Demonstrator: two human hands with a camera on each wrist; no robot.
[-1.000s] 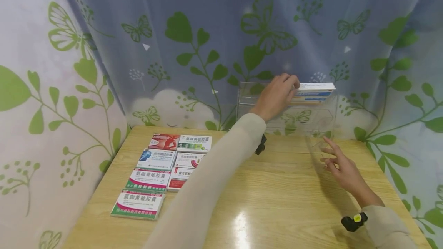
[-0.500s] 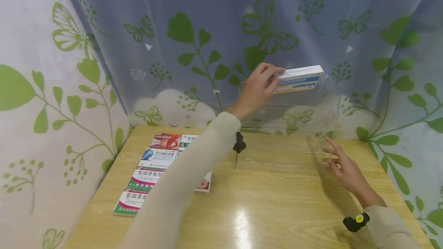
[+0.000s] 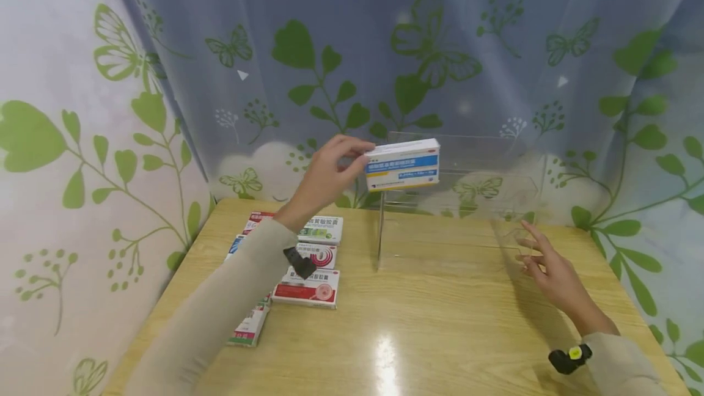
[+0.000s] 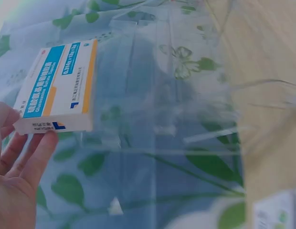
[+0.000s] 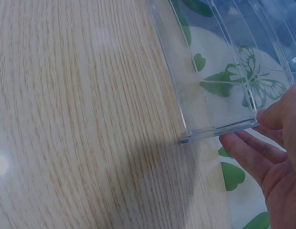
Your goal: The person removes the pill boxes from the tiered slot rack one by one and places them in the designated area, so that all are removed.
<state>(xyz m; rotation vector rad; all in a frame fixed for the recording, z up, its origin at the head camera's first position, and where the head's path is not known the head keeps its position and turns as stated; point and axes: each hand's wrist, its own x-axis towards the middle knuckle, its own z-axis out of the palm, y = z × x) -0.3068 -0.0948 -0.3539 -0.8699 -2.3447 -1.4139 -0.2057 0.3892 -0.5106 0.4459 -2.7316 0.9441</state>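
Note:
My left hand (image 3: pixel 324 173) pinches one end of a white, blue and orange medicine box (image 3: pixel 403 164) and holds it in the air just left of a clear acrylic rack (image 3: pixel 462 200). The left wrist view shows the box (image 4: pixel 59 86) between fingertips (image 4: pixel 36 152), apart from the rack's clear panels (image 4: pixel 176 119). My right hand (image 3: pixel 552 271) lies with straight fingers against the rack's front right corner (image 5: pixel 186 136); its fingertips (image 5: pixel 248 145) touch the clear edge.
Several flat medicine boxes (image 3: pixel 305 261) lie on the left part of the wooden table (image 3: pixel 418 329), partly under my left sleeve. A curtain with green leaves and butterflies (image 3: pixel 330 66) hangs close behind and to the left. The rack stands at the table's back right.
My left hand has drawn the box up and out of the rack's top, then leftward and down to its left side. The right hand has stayed at the rack's corner.

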